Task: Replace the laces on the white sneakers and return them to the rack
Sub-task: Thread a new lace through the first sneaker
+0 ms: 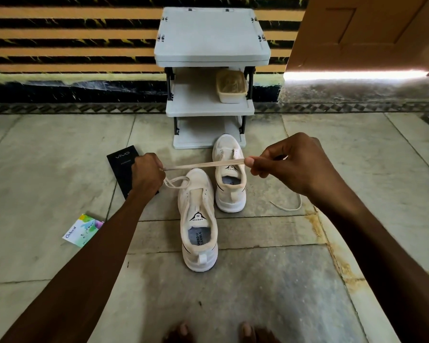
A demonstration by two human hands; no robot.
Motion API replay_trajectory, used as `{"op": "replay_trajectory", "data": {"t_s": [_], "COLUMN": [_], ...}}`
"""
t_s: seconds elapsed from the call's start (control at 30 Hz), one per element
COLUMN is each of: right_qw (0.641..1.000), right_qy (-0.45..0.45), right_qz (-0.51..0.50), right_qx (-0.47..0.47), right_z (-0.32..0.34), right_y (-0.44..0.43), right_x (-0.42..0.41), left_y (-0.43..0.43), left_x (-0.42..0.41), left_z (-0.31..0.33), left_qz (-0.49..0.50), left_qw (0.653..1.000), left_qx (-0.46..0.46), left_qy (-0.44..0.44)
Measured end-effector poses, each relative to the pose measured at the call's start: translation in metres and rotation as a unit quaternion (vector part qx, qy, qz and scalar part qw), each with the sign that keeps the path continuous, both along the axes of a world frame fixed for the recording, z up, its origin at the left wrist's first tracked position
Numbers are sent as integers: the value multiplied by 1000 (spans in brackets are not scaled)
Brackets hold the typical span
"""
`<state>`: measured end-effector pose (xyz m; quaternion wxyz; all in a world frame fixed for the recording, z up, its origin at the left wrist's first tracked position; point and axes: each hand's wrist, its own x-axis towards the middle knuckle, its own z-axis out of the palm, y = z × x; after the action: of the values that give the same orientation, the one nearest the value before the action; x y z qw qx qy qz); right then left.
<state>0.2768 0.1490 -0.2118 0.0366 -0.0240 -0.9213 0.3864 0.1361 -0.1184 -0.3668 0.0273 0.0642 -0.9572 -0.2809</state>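
Observation:
Two white sneakers stand on the floor with heels toward me: the near one (199, 226) and the far one (229, 174), which touches the rack's foot. A cream lace (203, 165) is stretched tight above them between my hands. My left hand (146, 175) grips its left end in a fist, with loops of the lace hanging below toward the near sneaker's toe. My right hand (286, 162) pinches the other end between thumb and fingers. Another loose lace (289, 206) lies on the floor to the right. The grey shoe rack (209, 107) stands against the wall.
A cream tub (230, 87) sits on the rack's middle shelf. A black phone box (124, 167) lies under my left hand, and a colourful small packet (83, 230) lies left of it. A brown door (367, 30) stands open at the upper right. My toes (183, 330) show at the bottom.

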Motion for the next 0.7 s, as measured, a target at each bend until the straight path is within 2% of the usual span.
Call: {"op": "replay_trajectory", "data": {"t_s": [0.13, 0.2, 0.3, 0.4, 0.5, 0.7], "right_qw": [999, 997, 995, 991, 969, 909], "right_qy": [16, 10, -2, -62, -135, -223], "right_qz": [12, 38, 74, 119, 186, 242], "right_qx": [-38, -67, -71, 7, 87, 255], "right_z": [7, 14, 22, 26, 22, -1], "right_y": [1, 0, 4, 12, 19, 27], "right_x": [5, 8, 8, 4, 2, 2], "left_y": [6, 15, 39, 59, 67, 67], "left_x": [3, 10, 34, 60, 78, 92], "left_z": [7, 20, 51, 88, 111, 116], "left_qz": [-8, -42, -143, -279, -403, -452], "left_qw": [1000, 998, 976, 921, 870, 859], "left_qx": [20, 47, 165, 260, 262, 202], "left_qy": [8, 18, -4, -80, -112, -132]}}
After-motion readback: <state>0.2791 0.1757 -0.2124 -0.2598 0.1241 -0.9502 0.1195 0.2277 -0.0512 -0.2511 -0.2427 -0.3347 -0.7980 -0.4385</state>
